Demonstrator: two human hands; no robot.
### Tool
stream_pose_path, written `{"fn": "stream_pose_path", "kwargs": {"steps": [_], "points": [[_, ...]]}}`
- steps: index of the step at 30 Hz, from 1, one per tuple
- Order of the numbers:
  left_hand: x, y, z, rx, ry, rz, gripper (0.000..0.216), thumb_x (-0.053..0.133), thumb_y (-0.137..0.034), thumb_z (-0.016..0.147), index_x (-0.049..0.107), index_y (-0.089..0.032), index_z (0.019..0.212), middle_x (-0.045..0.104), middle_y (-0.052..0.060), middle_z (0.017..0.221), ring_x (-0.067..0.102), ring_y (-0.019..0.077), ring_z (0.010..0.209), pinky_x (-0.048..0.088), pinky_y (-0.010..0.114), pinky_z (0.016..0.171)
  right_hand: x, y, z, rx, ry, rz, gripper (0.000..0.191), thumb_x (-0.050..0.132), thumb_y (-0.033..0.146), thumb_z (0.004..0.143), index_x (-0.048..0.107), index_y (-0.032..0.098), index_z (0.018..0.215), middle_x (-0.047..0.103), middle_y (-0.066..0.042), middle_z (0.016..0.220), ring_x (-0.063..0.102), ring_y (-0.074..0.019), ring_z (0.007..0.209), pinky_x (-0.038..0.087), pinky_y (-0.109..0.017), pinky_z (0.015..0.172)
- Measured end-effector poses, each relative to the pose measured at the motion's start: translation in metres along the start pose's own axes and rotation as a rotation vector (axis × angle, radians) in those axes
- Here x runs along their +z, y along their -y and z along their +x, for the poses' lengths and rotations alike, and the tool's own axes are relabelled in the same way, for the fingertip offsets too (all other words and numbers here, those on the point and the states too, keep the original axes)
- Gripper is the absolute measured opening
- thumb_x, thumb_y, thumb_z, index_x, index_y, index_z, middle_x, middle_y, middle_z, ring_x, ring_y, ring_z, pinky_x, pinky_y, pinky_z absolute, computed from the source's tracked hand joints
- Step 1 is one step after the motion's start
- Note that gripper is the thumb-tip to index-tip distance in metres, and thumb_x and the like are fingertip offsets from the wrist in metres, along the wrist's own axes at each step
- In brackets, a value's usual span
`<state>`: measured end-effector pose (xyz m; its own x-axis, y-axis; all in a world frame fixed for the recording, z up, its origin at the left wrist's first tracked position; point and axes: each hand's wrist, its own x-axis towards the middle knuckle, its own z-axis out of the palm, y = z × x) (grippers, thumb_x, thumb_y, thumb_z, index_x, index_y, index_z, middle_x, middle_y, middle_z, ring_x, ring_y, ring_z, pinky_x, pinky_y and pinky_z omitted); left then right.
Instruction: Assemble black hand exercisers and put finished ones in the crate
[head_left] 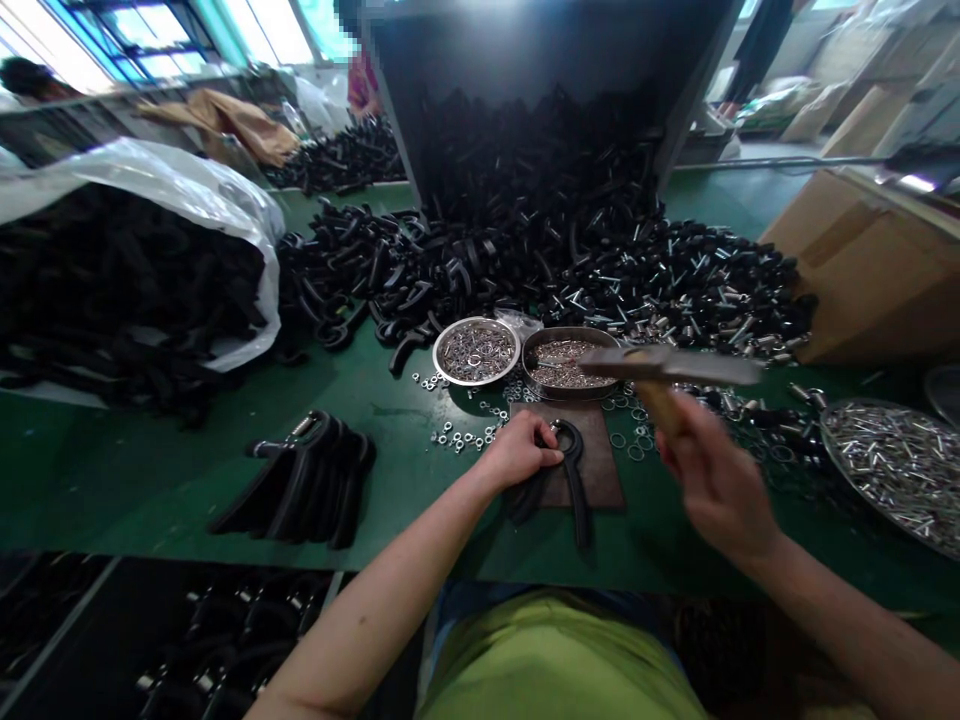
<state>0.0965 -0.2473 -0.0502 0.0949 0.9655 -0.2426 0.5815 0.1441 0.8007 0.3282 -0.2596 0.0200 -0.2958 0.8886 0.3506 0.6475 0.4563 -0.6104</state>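
My left hand (523, 446) pinches a black ring-ended handle (576, 480) near its ring, holding it on a brown metal plate (604, 475) on the green table. A small shiny metal part shows at the ring, by my fingertips. My right hand (716, 485) is wrapped round the wooden grip of a hammer (671, 365), raised to the right of the plate. Motion blurs the hammer head. Beyond the plate stand a round dish of small metal parts (439, 352) and an oval tin of tiny pins (532, 385).
Assembled black handles (319, 485) stand in a row at left. Heaped black parts (480, 250) fill the back, with a plastic bag (259, 210) of more on the left. A cardboard box (885, 270) and a large pan of metal pins (896, 470) are at right. Loose nuts (457, 438) lie around.
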Motion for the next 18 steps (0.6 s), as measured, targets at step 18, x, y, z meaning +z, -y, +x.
{"fn": "stream_pose_path", "kwargs": {"steps": [18], "points": [[0.016,-0.005,-0.054,0.148,-0.486,0.294,0.03,0.074,-0.032,0.067,0.051,-0.019,0.083,0.051,0.006,0.108,0.048,0.0232,0.103,0.038,0.035,0.086,-0.003,0.007,-0.01,0.019,0.27,-0.111,0.04,0.036,0.028,0.093,0.047,0.027,0.131,0.067,-0.005,0.111,0.067,-0.0203,0.088,0.055,-0.035,0.074]]}}
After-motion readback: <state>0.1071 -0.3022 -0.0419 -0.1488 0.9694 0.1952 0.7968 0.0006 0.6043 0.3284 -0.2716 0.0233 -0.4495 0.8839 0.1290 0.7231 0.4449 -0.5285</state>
